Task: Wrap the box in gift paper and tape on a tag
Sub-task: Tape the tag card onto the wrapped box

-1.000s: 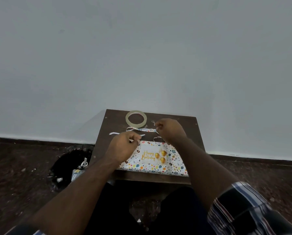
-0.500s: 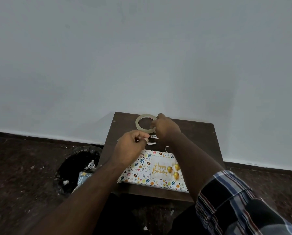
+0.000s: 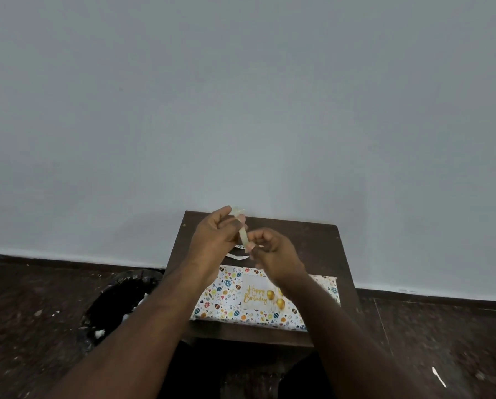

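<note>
Tag step: left hand [image 3: 215, 237] grips the tape roll [image 3: 242, 230] edge-on, right hand [image 3: 272, 254] pinches its free end above the wrapped box [image 3: 226, 300] on the tabletop [image 3: 321, 249]; next, probably pull and tear a strip for the tag [image 3: 258, 295].

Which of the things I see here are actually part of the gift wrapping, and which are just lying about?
Part of the job: tape roll, held edge-on by the left hand and right hand; wrapped box; Happy Birthday tag.

Lying about: paper offcuts on the table; black bin; floor scrap.
</note>
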Tool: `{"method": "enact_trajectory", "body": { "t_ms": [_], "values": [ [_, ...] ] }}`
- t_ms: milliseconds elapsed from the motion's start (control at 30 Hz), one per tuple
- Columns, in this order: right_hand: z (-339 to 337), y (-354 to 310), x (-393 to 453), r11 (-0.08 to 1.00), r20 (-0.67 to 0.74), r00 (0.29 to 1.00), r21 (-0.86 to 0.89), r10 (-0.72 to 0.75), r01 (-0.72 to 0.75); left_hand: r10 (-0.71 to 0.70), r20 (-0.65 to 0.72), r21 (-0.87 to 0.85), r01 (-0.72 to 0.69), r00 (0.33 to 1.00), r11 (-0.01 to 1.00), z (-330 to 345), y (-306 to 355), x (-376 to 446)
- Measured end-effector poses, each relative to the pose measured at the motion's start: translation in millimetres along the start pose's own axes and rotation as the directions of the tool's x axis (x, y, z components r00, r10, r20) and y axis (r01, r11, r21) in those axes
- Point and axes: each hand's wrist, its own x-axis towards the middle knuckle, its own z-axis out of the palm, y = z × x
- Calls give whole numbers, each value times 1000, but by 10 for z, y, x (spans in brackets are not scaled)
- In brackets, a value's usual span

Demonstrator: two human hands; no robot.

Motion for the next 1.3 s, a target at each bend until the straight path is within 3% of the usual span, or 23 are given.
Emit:
{"method": "enact_trajectory", "body": {
  "t_ms": [100, 267, 567, 667, 767, 867, 967, 1133, 1300],
  "values": [
    [-58, -92, -217, 1000, 30, 1000, 0, 4, -4, 64, 29, 89, -66, 998, 994, -21, 24, -178],
    [-247, -394, -355, 954, -82, 994, 297, 78, -50, 163, 81, 287, -180, 983, 941, -91, 7, -410],
    [-190, -592, -528, 968, -115, 991, 247, 67, -37, 218, 140, 420, -258, 966, 870, -125, 71, -690],
    [-178, -648, -550, 989, -140, 990, 146, -3, 24, 223, 148, 449, -266, 964, 853, -142, 94, -727],
    [-175, -700, -545, 982, -170, 973, -136, -155, 132, 219, 167, 489, -274, 961, 828, -142, 102, -749],
    [-165, -733, -552, 895, -122, 949, -386, -290, 223, 215, 196, 506, -287, 957, 813, -136, 133, -759],
    [-157, -706, -549, 792, -83, 910, -529, -405, 304, 183, 254, 448, -283, 950, 848, -107, 207, -797],
    [-216, -760, -484, 780, -125, 891, -545, -437, 307, 123, 293, 464, -253, 948, 849, -141, 119, -798],
    [-275, -652, -498, 923, -187, 955, -353, -231, 154, 125, 214, 390, -202, 969, 898, -175, 25, -792]
  ]
}}
